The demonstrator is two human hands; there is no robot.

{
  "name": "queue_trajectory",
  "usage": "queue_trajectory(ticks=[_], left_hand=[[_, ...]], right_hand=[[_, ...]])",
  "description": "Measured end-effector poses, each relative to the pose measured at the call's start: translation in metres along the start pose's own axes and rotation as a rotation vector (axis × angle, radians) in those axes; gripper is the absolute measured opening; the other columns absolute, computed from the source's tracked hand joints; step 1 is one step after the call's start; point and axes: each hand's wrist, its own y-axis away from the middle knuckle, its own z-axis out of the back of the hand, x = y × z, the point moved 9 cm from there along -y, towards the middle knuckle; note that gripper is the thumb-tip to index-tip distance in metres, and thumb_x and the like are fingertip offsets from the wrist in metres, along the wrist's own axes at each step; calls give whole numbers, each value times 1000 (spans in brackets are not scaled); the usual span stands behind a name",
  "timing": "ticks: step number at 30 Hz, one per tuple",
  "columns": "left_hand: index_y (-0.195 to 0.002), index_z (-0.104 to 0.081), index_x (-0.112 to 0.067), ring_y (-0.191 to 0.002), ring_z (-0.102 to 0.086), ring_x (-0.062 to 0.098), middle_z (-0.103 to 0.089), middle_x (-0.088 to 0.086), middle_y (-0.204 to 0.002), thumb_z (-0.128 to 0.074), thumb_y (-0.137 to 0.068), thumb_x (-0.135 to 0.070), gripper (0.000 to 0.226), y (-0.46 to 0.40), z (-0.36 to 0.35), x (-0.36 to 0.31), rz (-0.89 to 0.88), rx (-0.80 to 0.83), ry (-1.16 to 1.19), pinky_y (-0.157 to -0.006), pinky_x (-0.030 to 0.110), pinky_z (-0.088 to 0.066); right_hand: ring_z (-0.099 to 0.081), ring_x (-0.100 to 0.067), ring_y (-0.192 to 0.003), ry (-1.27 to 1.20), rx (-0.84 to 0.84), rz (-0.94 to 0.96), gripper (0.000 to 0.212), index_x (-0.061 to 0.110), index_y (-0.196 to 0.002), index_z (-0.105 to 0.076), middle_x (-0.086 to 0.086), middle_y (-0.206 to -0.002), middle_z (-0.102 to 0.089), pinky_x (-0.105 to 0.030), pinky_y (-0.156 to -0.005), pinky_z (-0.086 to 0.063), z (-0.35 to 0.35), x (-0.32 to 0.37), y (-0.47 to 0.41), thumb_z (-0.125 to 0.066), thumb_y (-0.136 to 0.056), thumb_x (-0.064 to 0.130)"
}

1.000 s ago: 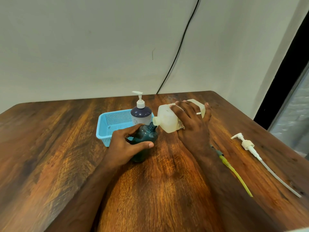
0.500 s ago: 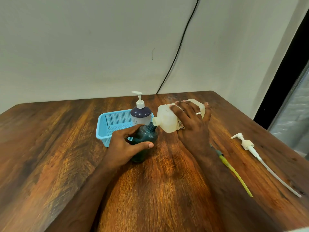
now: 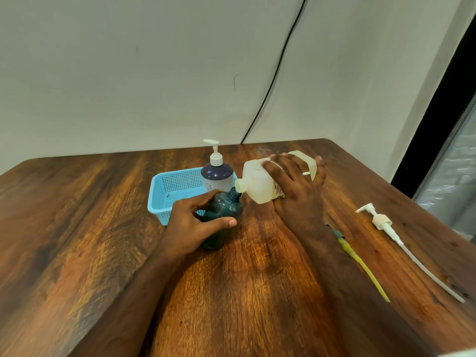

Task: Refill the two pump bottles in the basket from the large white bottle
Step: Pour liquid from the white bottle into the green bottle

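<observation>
- The left hand (image 3: pixel 195 222) gripped the uncapped dark teal plastic bottle (image 3: pixel 223 215), which stood on the wooden counter (image 3: pixel 257 292) just in front of the light blue perforated basket (image 3: pixel 175 189).
- The right hand (image 3: pixel 296 191) clasped the large white plastic bottle (image 3: pixel 260 181), tipped with its spout touching the teal neck.
- The narrow mouth could let liquid run down the outside.
- A steeper tilt could cause overflow.
- The purple-topped pump bottle (image 3: pixel 217 173) sat in the basket, probably awaiting its refill.

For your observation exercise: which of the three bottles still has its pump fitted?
The purple-topped bottle standing in the blue basket. The teal bottle and large white bottle have open necks.
</observation>
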Motion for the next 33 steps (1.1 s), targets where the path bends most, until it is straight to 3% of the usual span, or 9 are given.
queue_trajectory(ticks=[5, 16, 23, 33], left_hand=[[-110, -62, -50, -110, -60, -5, -67, -29, -111, -85, -60, -49, 55, 0, 0, -2, -6, 3, 3, -89, 19, -52], [-116, -64, -44, -112, -60, -1, -68, -24, -115, -85, -58, -52, 62, -1, 1, 4, 16, 2, 0, -90, 23, -52], [-111, -60, -49, -106, -57, -9, -62, -33, -108, -83, -58, -52, 58, -1, -1, 3, 34, 6, -10, -85, 15, -47], [-121, -65, -40, -114, -59, 0, -67, -23, -116, -85, -59, -52, 66, -2, 0, 6, 25, 4, -5, -93, 25, -51]], right_hand=[[-42, -26, -139, 6, 3, 1, 68, 32, -137, -46, -1, -142, -54, -66, -115, -8, -1, -1, 0, -78, -77, 27], [-42, -28, -138, 17, 12, 1, 73, 33, -138, -43, -2, -142, -54, -67, -115, -8, -2, -1, 0, -80, -75, 24], [-42, -28, -138, 22, 13, 1, 73, 32, -137, -44, -2, -142, -54, -67, -115, -9, -1, 0, 0, -82, -75, 27], [-41, -28, -138, 26, 16, -5, 73, 32, -137, -45, -2, -142, -54, -68, -115, -10, -1, 0, 1, -82, -75, 24]])
